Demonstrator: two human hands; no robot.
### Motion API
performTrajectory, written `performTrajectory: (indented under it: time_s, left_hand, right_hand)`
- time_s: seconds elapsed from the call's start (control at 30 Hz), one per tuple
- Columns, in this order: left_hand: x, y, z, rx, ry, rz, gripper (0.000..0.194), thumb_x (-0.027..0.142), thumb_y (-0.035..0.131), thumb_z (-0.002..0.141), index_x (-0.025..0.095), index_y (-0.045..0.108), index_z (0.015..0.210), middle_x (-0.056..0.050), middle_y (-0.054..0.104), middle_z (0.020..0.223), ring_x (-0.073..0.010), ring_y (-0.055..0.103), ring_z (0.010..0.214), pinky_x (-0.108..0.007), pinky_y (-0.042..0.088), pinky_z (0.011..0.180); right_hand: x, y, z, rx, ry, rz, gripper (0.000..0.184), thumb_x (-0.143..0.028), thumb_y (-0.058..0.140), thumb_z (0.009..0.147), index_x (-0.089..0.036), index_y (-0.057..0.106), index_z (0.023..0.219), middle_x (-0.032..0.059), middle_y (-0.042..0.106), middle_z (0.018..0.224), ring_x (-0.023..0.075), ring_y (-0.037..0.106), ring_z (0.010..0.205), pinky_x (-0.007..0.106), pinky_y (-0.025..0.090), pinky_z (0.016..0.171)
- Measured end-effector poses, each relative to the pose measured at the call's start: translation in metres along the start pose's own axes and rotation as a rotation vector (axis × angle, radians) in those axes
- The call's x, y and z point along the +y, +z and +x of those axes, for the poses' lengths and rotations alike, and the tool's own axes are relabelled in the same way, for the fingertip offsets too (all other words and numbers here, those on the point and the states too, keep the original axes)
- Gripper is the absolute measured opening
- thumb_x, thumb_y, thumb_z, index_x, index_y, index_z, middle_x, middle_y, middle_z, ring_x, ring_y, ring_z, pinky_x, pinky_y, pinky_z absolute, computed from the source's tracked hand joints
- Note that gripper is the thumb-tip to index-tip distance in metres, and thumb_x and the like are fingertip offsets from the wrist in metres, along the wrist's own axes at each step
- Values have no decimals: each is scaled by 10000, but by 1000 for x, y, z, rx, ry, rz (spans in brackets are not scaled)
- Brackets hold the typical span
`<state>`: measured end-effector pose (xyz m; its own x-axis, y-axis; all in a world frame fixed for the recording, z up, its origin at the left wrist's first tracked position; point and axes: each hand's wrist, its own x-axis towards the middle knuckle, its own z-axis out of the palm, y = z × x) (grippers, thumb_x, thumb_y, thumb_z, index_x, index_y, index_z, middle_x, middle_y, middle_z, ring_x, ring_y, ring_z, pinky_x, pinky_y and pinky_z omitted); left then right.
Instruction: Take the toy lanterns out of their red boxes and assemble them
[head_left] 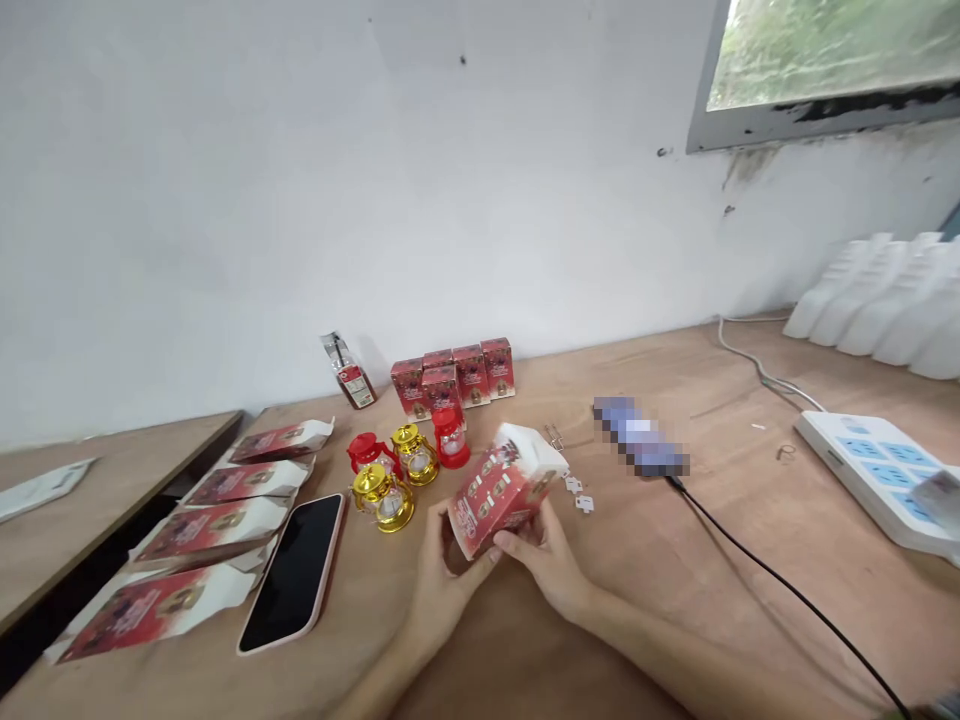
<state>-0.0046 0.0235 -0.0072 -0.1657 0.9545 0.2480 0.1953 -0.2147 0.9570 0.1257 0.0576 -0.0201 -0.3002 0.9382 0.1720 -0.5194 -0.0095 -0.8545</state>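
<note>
So both hands are on one red and white carton (499, 495), mid-table toward the near side: left hand (441, 578) gripping its left end, right hand (551, 568) holding the near right side, thumb on the printed face. It's tilted, white flaps sticking up at the far right end. Just beyond it to the left are two gold lanterns (384, 498) and two red lanterns (451, 440) (tiny, kinda cute). Farther back, a cluster of small red boxes (471, 376) stands by the wall. Four flat-lying cartons (202, 530) line the left side, with a phone (294, 572) in a pink case next to them. Some little white pieces (584, 504) lie to the right of the held carton, and a white power strip (870, 470) sits far right.
</note>
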Motion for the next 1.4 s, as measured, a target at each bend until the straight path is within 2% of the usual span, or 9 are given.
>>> performTrajectory:
  time_s: [0.27,0.37,0.47,0.53,0.67,0.8,1.03,1.2,1.4]
  left_hand:
    - [-10,-3,-8,-355,19,126,412,288,657,725,200,560,1115,-102,622,1149,-269,572,1063,-410,459,912]
    - [-4,-24,-20,-176,145,471,578,337,662,700,196,490,1234,-138,563,1226,-319,516,1115,-483,402,948]
    - [-2,-61,-36,203,244,940,571,359,603,750,183,456,1273,-184,503,1293,-368,448,1181,-540,309,976]
    - [-2,-88,-46,449,196,1197,539,357,563,786,151,446,1270,-213,478,1316,-389,385,1235,-560,256,987]
    - [-3,-126,-55,451,87,1409,458,406,457,848,105,480,1192,-207,642,1032,-365,508,1094,-583,225,972]
    - [1,-122,-50,390,181,1194,415,393,468,843,128,495,1161,-190,609,1118,-328,525,1098,-509,305,963]
    - [25,-53,-6,-31,141,291,399,332,445,879,189,414,1249,-131,553,1220,-238,543,1084,-372,441,881]
    - [16,-25,13,-47,139,54,409,349,519,850,217,433,1228,-113,522,1242,-240,510,1107,-382,405,930]
    - [-4,-21,5,7,-94,-233,391,464,616,764,221,454,1025,-68,570,1096,-224,554,1048,-353,433,911]
  right_hand:
    - [-14,-11,4,-153,-14,-282,616,-393,779,626,-273,518,1171,49,601,1155,226,582,1042,355,468,901]
    - [-10,-18,6,-57,-1,-349,547,-380,752,667,-267,524,1152,48,600,1137,217,584,1020,341,470,888]
    - [-3,-24,7,9,35,-327,534,-383,730,690,-279,507,1165,51,583,1157,214,587,1001,327,491,838]
    - [0,-25,7,33,71,-304,534,-394,727,688,-284,509,1162,54,588,1148,214,597,967,317,508,785]
    - [0,-23,7,49,87,-272,520,-386,743,668,-286,537,1134,53,603,1138,212,602,967,313,512,780]
    - [-5,-20,7,40,76,-251,529,-368,761,644,-287,552,1124,54,594,1186,221,585,1037,314,505,817]
    - [-13,-25,12,112,80,-191,577,-434,726,663,-272,519,1177,76,636,1095,241,626,941,371,530,763]
    - [-13,-38,22,298,1,-250,529,-465,683,706,-280,507,1169,45,639,1026,217,628,880,335,535,702]
    - [-16,-35,16,257,-30,-472,389,-507,573,792,-294,534,1115,34,639,1038,218,618,923,350,529,762]
